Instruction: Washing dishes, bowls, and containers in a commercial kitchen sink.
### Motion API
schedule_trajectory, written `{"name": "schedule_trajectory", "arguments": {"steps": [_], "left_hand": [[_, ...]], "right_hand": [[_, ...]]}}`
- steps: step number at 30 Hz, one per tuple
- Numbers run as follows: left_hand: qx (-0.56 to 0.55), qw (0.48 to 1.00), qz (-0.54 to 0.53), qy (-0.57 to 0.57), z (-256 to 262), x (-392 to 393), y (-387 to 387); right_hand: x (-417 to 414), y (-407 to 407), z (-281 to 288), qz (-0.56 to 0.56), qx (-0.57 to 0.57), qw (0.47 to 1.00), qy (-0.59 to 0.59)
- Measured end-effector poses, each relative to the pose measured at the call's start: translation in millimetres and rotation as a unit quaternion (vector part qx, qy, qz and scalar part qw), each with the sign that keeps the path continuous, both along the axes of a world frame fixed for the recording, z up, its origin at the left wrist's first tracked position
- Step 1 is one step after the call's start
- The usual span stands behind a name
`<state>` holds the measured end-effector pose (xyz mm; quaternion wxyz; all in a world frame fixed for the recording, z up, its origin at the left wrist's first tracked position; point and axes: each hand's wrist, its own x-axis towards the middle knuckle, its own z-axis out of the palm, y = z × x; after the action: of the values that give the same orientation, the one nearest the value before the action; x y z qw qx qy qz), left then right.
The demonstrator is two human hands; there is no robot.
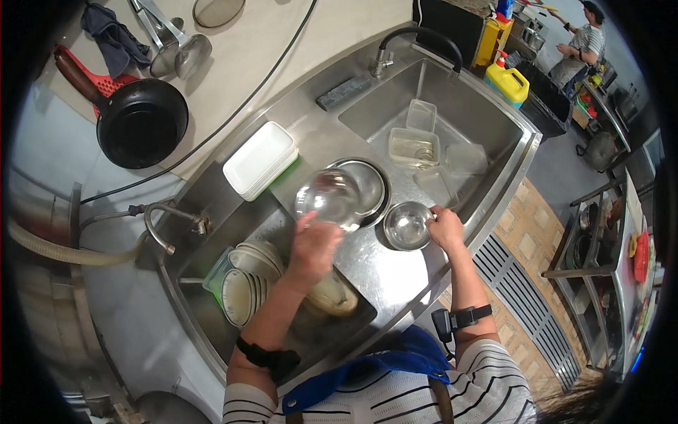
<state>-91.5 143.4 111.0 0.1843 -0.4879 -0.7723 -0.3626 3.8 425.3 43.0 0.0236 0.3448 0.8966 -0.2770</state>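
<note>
My left hand (315, 246) grips the rim of a shiny metal bowl (329, 196), blurred by motion. That bowl is held over the left side of a group of round metal bowls (371, 183) on the steel ledge between two sink basins. My right hand (446, 229) pinches the right rim of a smaller metal bowl (407, 227), which is at the ledge just right of the group. Below my left forearm, stacked ceramic bowls (238, 297) lean in the left basin. Beside them an oblong pale object (333, 297) is partly hidden by my hand.
Clear plastic containers (414, 147) lie in the right basin under a black faucet (418, 32). Stacked white rectangular trays (260, 159) sit at the back ledge. A frying pan (142, 124) rests on the counter, crossed by a black hose (254, 95). Another person (580, 47) stands at far right.
</note>
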Motion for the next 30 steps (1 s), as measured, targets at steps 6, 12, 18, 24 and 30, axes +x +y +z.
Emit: {"name": "schedule_trajectory", "arguments": {"steps": [6,12,18,24,30], "left_hand": [[-0.138,0.968,-0.208,0.002,-20.9,34.7,61.4],[-0.067,0.991,-0.117,-0.010,-30.9,31.8,75.8],[0.045,0.941,0.297,-0.156,-40.1,-44.0,54.6],[-0.057,0.898,0.323,-0.293,-71.1,-72.7,53.6],[0.088,0.829,0.342,-0.434,-67.7,-68.7,20.5]], "right_hand": [[7.8,5.6,1.4,-0.117,-0.354,0.928,0.029],[12.5,-0.7,13.4,-0.050,-0.392,0.914,0.085],[4.9,-3.5,0.0,0.063,-0.260,0.963,0.032],[2.1,10.1,18.5,-0.024,-0.313,0.927,0.204],[-45.7,-0.8,47.1,-0.080,-0.333,0.897,0.279]]}}
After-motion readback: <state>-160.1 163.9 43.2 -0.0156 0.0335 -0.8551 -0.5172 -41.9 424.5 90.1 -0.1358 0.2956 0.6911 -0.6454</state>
